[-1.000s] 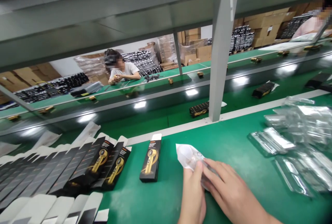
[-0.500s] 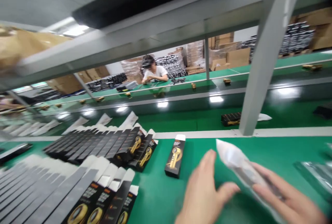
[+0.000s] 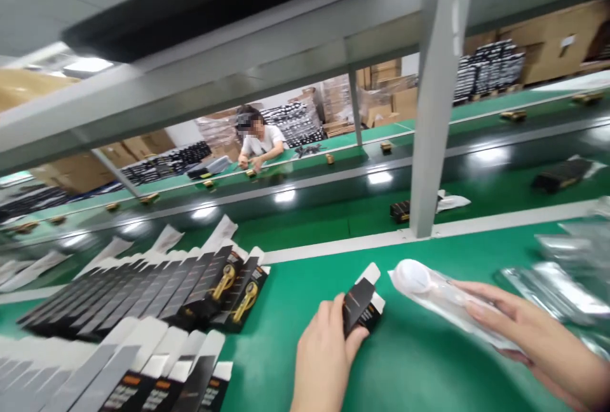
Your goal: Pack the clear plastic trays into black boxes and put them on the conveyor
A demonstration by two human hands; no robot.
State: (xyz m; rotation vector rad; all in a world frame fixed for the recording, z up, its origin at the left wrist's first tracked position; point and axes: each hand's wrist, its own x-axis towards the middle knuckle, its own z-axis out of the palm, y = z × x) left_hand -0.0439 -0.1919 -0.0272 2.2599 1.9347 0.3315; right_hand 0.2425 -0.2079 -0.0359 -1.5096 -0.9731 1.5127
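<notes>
My left hand (image 3: pixel 324 351) is closed around a small black printed box (image 3: pixel 358 305), tilted on the green table with its white end flaps open toward my right hand. In my right hand (image 3: pixel 519 323) is a white item in a clear plastic sleeve (image 3: pixel 438 294); its round white end points at the box's open end, a small gap apart. What the sleeve holds besides the white part I cannot make out. To the left stand rows of similar black boxes (image 3: pixel 214 285) with raised white flaps, some showing a gold device picture.
Clear plastic packages (image 3: pixel 557 278) lie at the right. A grey metal post (image 3: pixel 429 113) rises from the table's back rail. Behind it a green conveyor (image 3: pixel 305 221) carries boxes and small gold parts. Across it sits a person (image 3: pixel 261 142) in a white top.
My left hand has moved from open to gripping the single box, which has been turned and tilted to the right. The sleeved item has rotated so its round end shows.
</notes>
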